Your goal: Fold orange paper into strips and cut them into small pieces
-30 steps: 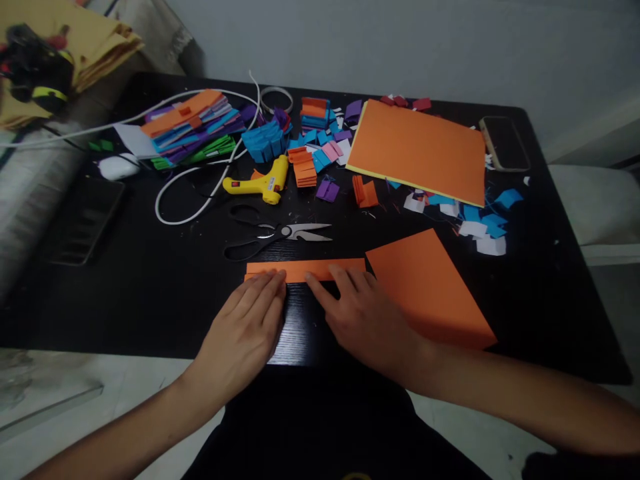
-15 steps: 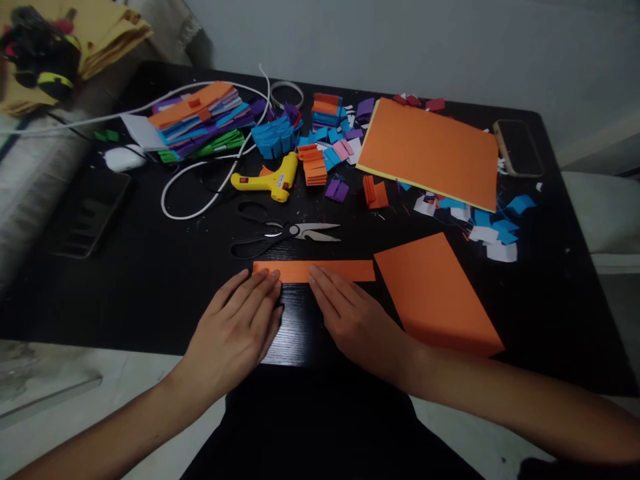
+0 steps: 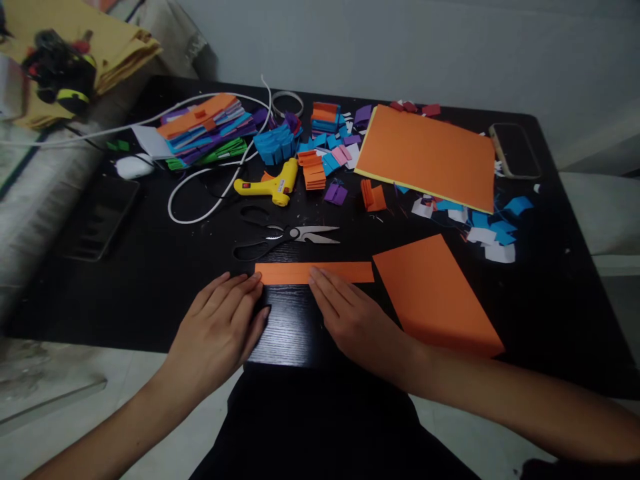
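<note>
A narrow orange paper strip (image 3: 285, 273) lies lengthwise on the black table (image 3: 145, 307). My left hand (image 3: 220, 320) rests at the strip's left end, its fingertips touching the corner and its thumb spread on the table. Flat fingers of my right hand (image 3: 350, 313) press on the middle of the strip, holding nothing. Just beyond the strip are black-handled scissors (image 3: 285, 235) with blades partly apart. A larger orange sheet (image 3: 435, 293) lies to the right, partly under my right forearm.
Behind the scissors is a yellow glue gun (image 3: 270, 187) beside a white cable (image 3: 187, 220). Folded paper bundles (image 3: 210, 130), an orange sheet stack (image 3: 430, 157), paper scraps (image 3: 493, 233) and a phone (image 3: 516, 152) lie farther back. Another dark phone (image 3: 100, 220) is at left.
My left hand has slid left along the strip to its end, uncovering more of it. My right hand stays in place. The view has shifted slightly.
</note>
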